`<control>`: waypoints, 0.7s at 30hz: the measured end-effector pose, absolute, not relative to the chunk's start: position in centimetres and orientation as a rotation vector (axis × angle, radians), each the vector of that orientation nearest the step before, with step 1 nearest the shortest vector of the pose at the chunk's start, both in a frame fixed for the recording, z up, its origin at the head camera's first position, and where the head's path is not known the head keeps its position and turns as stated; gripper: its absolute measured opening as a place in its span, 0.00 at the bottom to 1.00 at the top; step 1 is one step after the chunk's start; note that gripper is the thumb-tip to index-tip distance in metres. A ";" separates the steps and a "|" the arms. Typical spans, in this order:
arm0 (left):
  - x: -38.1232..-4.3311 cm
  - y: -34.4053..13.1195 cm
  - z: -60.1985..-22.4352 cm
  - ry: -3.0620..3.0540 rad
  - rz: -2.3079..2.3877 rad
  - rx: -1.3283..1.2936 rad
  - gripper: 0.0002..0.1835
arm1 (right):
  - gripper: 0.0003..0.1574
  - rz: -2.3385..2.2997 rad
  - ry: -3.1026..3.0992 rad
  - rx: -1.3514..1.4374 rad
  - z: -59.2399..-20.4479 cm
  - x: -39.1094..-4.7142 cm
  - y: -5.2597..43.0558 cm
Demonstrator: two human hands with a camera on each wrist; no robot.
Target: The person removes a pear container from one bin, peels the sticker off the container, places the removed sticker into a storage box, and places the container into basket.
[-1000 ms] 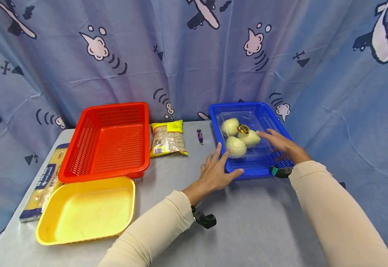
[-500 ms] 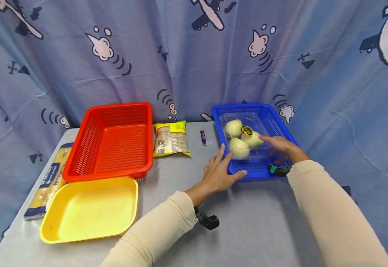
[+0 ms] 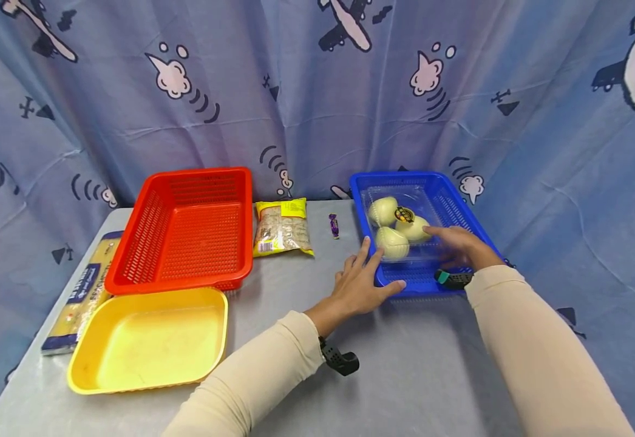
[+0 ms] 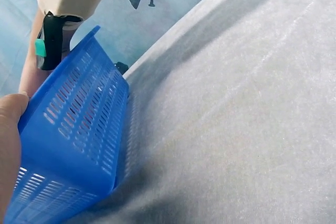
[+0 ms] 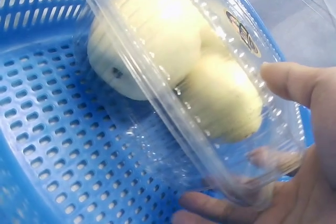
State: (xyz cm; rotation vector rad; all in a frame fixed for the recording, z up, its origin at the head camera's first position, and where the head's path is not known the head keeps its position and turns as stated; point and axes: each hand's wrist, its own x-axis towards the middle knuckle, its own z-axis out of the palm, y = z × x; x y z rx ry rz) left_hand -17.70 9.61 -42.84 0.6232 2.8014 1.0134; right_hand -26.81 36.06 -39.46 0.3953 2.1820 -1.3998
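A clear plastic fruit box (image 3: 416,195) with a round dark sticker lies tilted inside the blue basket (image 3: 451,200). Pale yellow-green fruits (image 5: 152,40) show through its lid. My right hand (image 3: 462,246) grips the box's right side; in the right wrist view its thumb is on the lid and its other fingers reach around the lower edge. At the basket's near left corner is my left hand (image 3: 358,285), with fingers spread and touching the rim. The left wrist view shows only its thumb (image 4: 11,109) against the blue rim.
Left on the grey table stand a red basket (image 3: 203,240) and a yellow basin (image 3: 153,340), beside a long yellow-and-blue packet (image 3: 85,288). A yellow-edged bag (image 3: 281,227) and a purple-wrapped candy (image 3: 334,226) lie between the baskets. A patterned curtain (image 3: 317,121) hangs behind.
The head view has turned slightly, so everything sits a little further right. Both hands keep nearly the same places at the basket and box.
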 end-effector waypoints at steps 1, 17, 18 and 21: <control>-17.7 9.6 -42.8 2.799 1.015 0.623 0.48 | 0.58 -1.425 2.182 0.403 -39.5 -26.8 36.1; -17.7 9.5 -42.6 2.788 1.024 0.592 0.48 | 0.26 -1.886 1.992 0.401 -39.6 -26.6 35.6; -17.7 9.5 -42.6 2.786 1.025 0.593 0.48 | 0.29 -1.886 2.002 0.416 -39.6 -26.5 35.6; -17.7 9.7 -42.6 2.783 1.026 0.599 0.48 | 0.39 -1.881 2.037 0.457 -39.5 -26.4 35.9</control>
